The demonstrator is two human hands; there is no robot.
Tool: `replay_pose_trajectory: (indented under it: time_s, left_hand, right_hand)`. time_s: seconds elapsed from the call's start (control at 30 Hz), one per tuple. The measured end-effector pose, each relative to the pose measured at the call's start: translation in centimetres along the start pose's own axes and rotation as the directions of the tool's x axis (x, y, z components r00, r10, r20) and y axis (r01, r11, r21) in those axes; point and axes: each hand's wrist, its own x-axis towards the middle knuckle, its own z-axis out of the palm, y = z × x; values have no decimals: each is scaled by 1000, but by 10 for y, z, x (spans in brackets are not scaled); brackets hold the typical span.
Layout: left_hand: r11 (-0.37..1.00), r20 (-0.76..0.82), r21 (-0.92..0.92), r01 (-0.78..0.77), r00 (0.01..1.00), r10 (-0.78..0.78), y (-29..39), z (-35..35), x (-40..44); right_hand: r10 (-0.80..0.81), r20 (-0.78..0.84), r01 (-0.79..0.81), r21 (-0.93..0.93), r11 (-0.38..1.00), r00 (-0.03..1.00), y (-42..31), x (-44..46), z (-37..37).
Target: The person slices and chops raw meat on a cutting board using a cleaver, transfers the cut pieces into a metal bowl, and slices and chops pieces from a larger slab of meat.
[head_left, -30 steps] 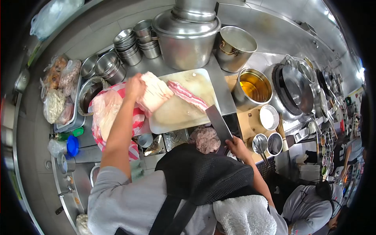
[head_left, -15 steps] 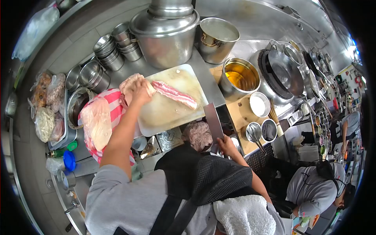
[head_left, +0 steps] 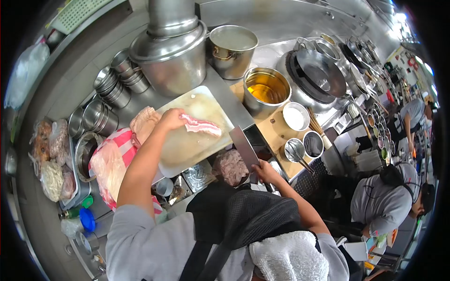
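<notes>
A strip of streaky meat [head_left: 202, 125] lies on the white cutting board [head_left: 187, 149]. My left hand [head_left: 173, 119] is closed on the strip's left end. A larger pale slab of meat [head_left: 144, 122] rests at the board's left edge, beside my left forearm. My right hand [head_left: 264, 171] grips a cleaver [head_left: 243, 147], its broad blade pointing up and left near the board's right corner. Below the board sits a container of pinkish meat [head_left: 231, 166]. Left of the slab, a pale piece in plastic [head_left: 108, 165] lies on a red-and-white bag [head_left: 124, 140].
Behind the board stand a large lidded pot [head_left: 173, 70], a tall pot [head_left: 232, 51] and stacked steel bowls [head_left: 111, 89]. To the right are a pot of amber liquid [head_left: 267, 92], a white bowl [head_left: 296, 116] and a wok [head_left: 320, 75]. A co-worker [head_left: 384, 196] is at lower right.
My left hand has gone from the large slab to the end of the strip. The slab now lies farther left, off most of the board. The cleaver stays in my right hand, and the view has shifted.
</notes>
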Motion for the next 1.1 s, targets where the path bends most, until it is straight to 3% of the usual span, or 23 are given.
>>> replay_pose_trajectory:
  time_s: [0.03, 0.07, 0.1, 0.13, 0.2, 0.33, 0.37, 0.47, 0.53, 0.6, 0.63, 0.7, 0.77, 0.83, 0.9, 1.03, 1.1]
  left_hand:
    - [1000, 0, 3, -16, 1000, 16, 8, -6, 8]
    - [963, 28, -270, -21, 999, 30, 14, -10, 14]
    - [853, 52, -522, -12, 998, 46, 18, -16, 17]
    - [853, 44, -522, -18, 998, 48, 34, -30, 18]
    - [662, 10, -749, -32, 998, 58, 85, -61, -2]
    - [552, -119, -826, -112, 993, 23, 126, -81, -31]
    - [522, -89, -849, -75, 996, -3, 124, -80, -38]
    - [595, -150, -792, -136, 988, 26, 74, -41, -57]
    - [751, -47, -658, 47, 994, -103, 10, 11, -76]
    - [921, 108, -304, 244, 969, -221, -30, 54, -108]
    - [919, 105, -304, 250, 968, -229, -25, 62, -123]
    - [991, -374, -8, 131, 919, -125, 3, 77, -137]
    - [981, -377, -191, 25, 921, -97, 45, 68, -121]
    - [975, -350, -210, -74, 937, -4, 67, 79, -90]
    - [977, -419, -116, -179, 901, 115, 91, 99, -61]
    - [983, -411, -42, -179, 900, 146, 103, 135, -18]
    - [976, -297, -211, -46, 955, -19, 106, 131, -8]
  right_hand:
    - [113, 59, -119, 107, 987, 992, -10, -3, -6]
    - [216, 133, -241, 207, 948, 967, -18, -7, -9]
    - [205, 129, -231, 238, 944, 970, -25, -9, -11]
    - [199, 125, -224, 234, 946, 972, -26, -6, -14]
    - [223, 53, -229, 261, 938, 973, -21, -9, -8]
    - [167, 49, -174, 246, 953, 985, -26, -9, -15]
    - [161, 43, -167, 268, 949, 986, -25, -8, -14]
    - [160, 60, -171, 266, 949, 985, -17, -6, -16]
    - [152, 83, -169, 273, 947, 985, -15, -7, -18]
    - [130, 100, -153, 281, 948, 986, -19, -3, -22]
    - [147, 124, -180, 325, 928, 981, -21, -6, -23]
    - [206, 183, -260, 355, 898, 961, -37, -9, -32]
    - [189, 194, -248, 350, 904, 963, -45, -9, -35]
    - [163, 206, -227, 339, 913, 965, -48, -3, -35]
    - [128, 177, -187, 372, 909, 976, -39, 0, -29]
    - [105, 172, -158, 336, 928, 980, -51, -1, -28]
    - [93, 156, -134, 281, 950, 983, -51, -1, -28]
